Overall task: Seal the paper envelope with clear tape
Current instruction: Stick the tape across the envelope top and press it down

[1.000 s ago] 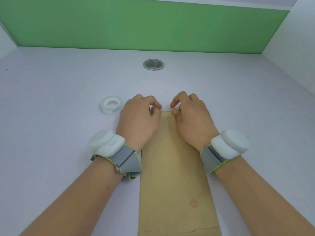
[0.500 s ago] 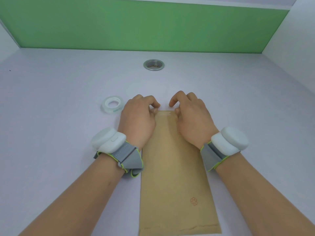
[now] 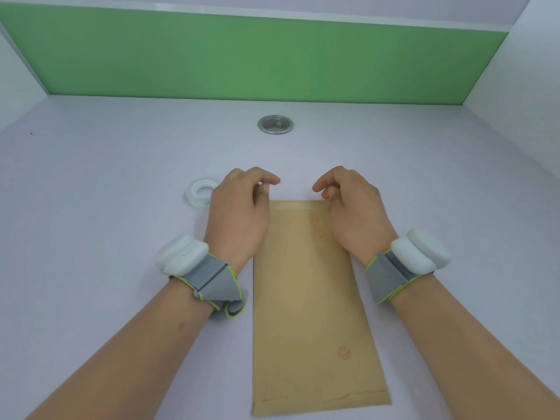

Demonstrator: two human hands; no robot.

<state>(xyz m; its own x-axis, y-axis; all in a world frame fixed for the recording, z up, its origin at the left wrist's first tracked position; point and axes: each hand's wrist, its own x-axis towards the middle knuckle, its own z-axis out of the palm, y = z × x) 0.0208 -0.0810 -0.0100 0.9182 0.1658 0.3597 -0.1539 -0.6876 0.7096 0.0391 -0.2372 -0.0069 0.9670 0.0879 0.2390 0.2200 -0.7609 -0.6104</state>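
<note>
A long brown paper envelope (image 3: pixel 309 301) lies flat on the pale table, its far end pointing away from me. A strip of clear tape (image 3: pixel 292 205) runs across that far end. My left hand (image 3: pixel 239 213) hovers over the envelope's far left corner, fingers loosely curled, holding nothing. My right hand (image 3: pixel 353 213) hovers over the far right corner the same way, also with nothing in it. The roll of clear tape (image 3: pixel 200 193) lies flat just left of my left hand.
A round metal grommet (image 3: pixel 275 124) is set in the table beyond the envelope. A green back wall (image 3: pixel 257 59) and pale side walls enclose the table surface (image 3: pixel 106 207). Both wrists wear grey straps with white devices.
Both hands have lifted off the envelope's far end and moved apart, so the taped edge between them now shows. The envelope has not moved.
</note>
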